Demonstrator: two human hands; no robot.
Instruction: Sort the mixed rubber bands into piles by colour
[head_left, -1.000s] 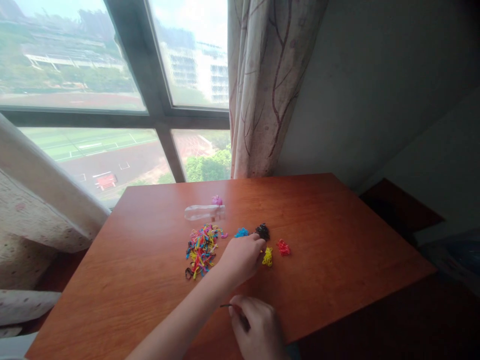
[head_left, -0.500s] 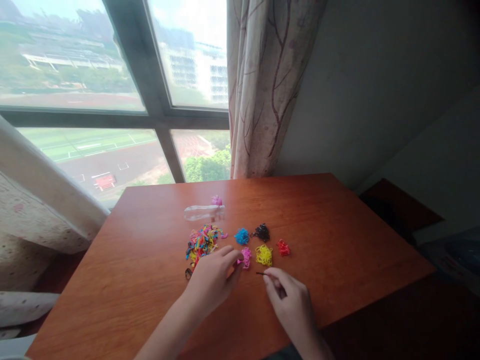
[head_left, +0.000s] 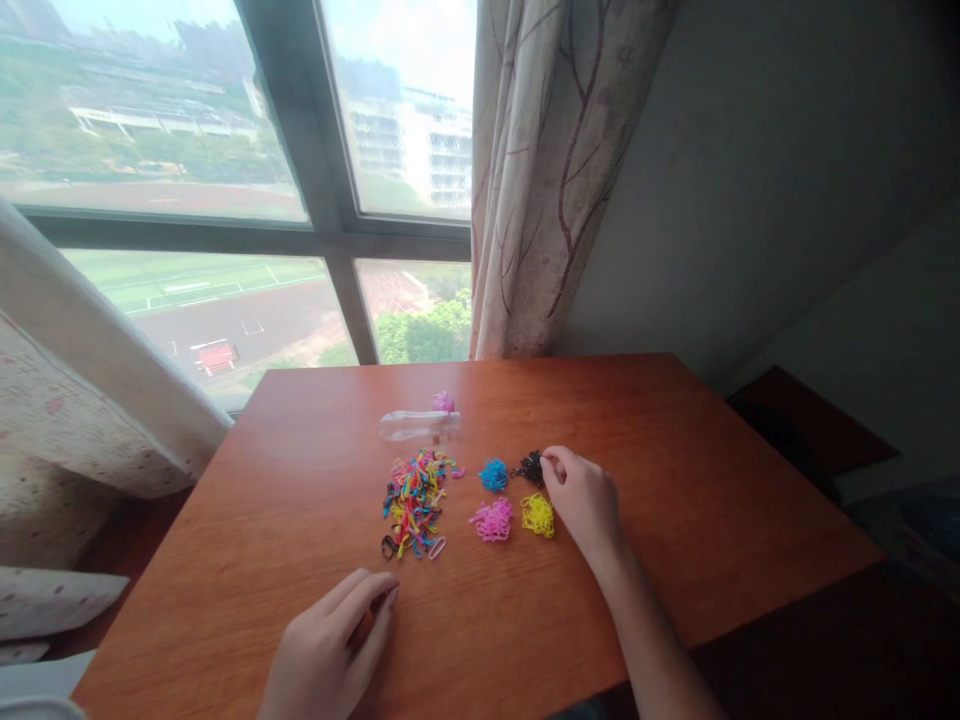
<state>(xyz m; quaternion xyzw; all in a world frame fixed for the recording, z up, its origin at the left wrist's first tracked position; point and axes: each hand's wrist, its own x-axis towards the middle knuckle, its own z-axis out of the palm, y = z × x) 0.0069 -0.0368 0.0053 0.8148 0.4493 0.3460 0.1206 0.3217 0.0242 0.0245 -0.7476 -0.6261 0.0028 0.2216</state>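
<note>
My right hand (head_left: 586,500) reaches over the pile of black rubber bands (head_left: 531,467), its thumb and forefinger pinched together against the pile's right side. Whether a band is still between those fingertips is hidden. My left hand (head_left: 330,640) rests low over the near part of the table, fingers curled and tips together; nothing shows in them. Just beyond it lies a mixed heap of coloured rubber bands (head_left: 415,500). Single-colour piles sit to the heap's right: blue bands (head_left: 493,475), pink bands (head_left: 493,520) and yellow bands (head_left: 538,515).
A clear plastic item (head_left: 409,425) lies behind the mixed heap, with a small pink object (head_left: 443,402) beside it. The brown wooden table (head_left: 225,560) stands against a window (head_left: 262,290) and a patterned curtain (head_left: 517,200).
My right hand, with a black rubber band showing in it before, has moved forward to the black pile and now covers the red pile. My left hand has drawn back from the pink pile.
</note>
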